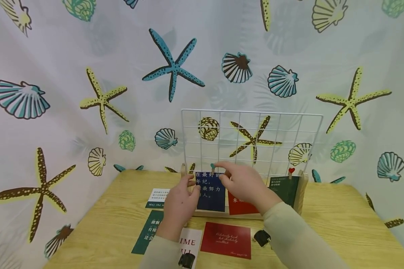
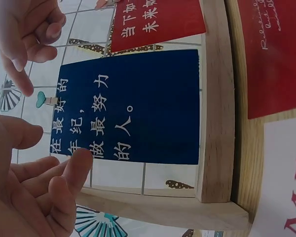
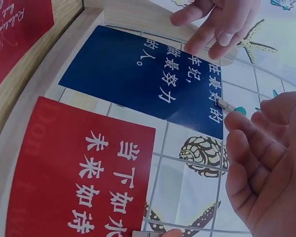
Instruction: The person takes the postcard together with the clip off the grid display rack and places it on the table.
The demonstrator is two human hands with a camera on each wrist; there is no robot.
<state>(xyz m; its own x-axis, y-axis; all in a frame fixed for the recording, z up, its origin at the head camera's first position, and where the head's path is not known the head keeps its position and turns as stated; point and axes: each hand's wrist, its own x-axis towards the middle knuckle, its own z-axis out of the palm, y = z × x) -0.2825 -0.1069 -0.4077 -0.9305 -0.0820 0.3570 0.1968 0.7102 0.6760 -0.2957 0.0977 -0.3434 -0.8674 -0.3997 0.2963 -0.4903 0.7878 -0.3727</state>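
A navy blue card (image 2: 153, 106) with white Chinese characters hangs on the white wire grid (image 1: 256, 131), clipped at its top edge by a small wooden clothespin (image 3: 226, 104) with a teal heart. My right hand (image 1: 244, 185) is beside this clothespin. Its index finger reaches close to the teal heart, and the fingers do not close round it. By the card's left edge is my left hand (image 1: 181, 201), fingers loosely bent, one fingertip at the card's edge; whether it touches cannot be told. To the right hangs a red card (image 3: 84, 173), partly hidden by my right arm in the head view.
A dark green card (image 1: 284, 190) hangs at the grid's right under a red heart clothespin (image 1: 291, 171). On the wooden table (image 1: 97, 224) lie a red card (image 1: 226, 240), a green card (image 1: 148, 231), a white card (image 1: 192, 239) and a white-and-green card (image 1: 156, 197). A patterned curtain stands behind.
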